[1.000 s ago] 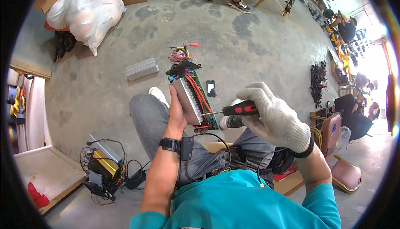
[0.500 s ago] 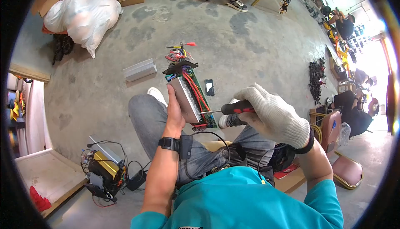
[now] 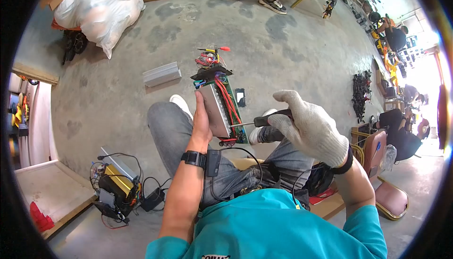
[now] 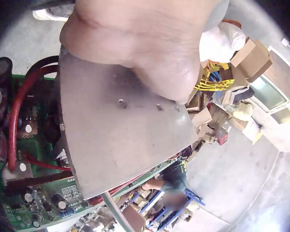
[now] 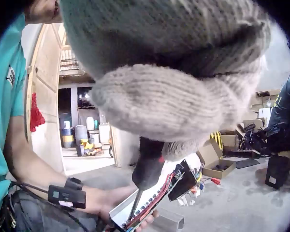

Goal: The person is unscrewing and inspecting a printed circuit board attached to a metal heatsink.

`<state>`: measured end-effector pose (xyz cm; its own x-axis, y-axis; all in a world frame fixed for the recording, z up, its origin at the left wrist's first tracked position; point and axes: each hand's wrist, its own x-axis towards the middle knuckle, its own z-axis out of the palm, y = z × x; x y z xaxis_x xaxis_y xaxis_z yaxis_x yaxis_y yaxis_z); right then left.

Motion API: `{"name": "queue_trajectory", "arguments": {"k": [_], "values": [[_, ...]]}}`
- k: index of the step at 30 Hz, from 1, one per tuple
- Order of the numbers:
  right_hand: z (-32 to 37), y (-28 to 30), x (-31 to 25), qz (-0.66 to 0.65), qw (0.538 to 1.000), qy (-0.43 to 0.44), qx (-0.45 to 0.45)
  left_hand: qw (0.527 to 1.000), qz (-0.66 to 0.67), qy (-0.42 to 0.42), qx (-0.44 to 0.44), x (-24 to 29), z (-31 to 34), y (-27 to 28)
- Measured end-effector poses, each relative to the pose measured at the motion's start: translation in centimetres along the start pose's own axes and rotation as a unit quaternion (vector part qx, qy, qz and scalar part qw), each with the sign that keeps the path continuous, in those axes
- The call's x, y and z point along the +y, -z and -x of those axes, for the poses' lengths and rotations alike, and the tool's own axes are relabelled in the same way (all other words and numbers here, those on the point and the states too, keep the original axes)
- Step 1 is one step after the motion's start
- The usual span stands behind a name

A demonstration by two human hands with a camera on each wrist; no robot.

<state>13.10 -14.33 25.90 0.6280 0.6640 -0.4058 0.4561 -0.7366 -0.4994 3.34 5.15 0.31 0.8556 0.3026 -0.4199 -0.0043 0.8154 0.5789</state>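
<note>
My bare left hand (image 3: 203, 126) grips an electronic unit by its flat metal plate (image 3: 213, 110), tilted above my lap. A green circuit board (image 3: 242, 135) with red wires runs along the plate's right side. In the left wrist view, the palm lies over the top of the plate (image 4: 121, 140), which has small screws in it. My right hand (image 3: 314, 129), in a white knit glove, holds a black-and-red screwdriver (image 3: 272, 117). Its shaft points left, the tip right at the plate's lower edge. In the right wrist view, the gloved fingers cover the upper part of the handle (image 5: 149, 166).
On the floor ahead lie a silver finned metal housing (image 3: 162, 74) and a black rectangular part (image 3: 241, 97). Another wired unit with a gold block (image 3: 119, 181) sits at the lower left. White plastic bags (image 3: 101, 16) stand at the upper left. Other people work at the right.
My right hand's fingers have loosened and spread from around the screwdriver handle, with a forefinger now lifted. The tip stays at the plate's edge, and the left hand keeps its hold.
</note>
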Motion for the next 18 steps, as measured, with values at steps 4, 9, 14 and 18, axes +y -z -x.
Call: {"name": "queue_trajectory", "arguments": {"k": [4,9,14,18], "values": [[0.3,-0.8,2.1,0.024,0.976,0.204,0.065,1.0,0.007,0.002,-0.013,-0.4,-0.2,0.2],[0.1,-0.9,0.6,0.002,0.996,0.079,0.049,1.0,0.008,-0.009,-0.01,-0.4,-0.4,0.3],[0.6,-0.5,1.4,0.026,0.982,0.167,0.08,1.0,0.0,-0.016,-0.004,-0.4,0.1,0.2],[0.3,-1.1,2.1,0.019,0.98,0.192,0.049,1.0,0.026,-0.011,0.002,-0.1,0.0,-0.3]]}}
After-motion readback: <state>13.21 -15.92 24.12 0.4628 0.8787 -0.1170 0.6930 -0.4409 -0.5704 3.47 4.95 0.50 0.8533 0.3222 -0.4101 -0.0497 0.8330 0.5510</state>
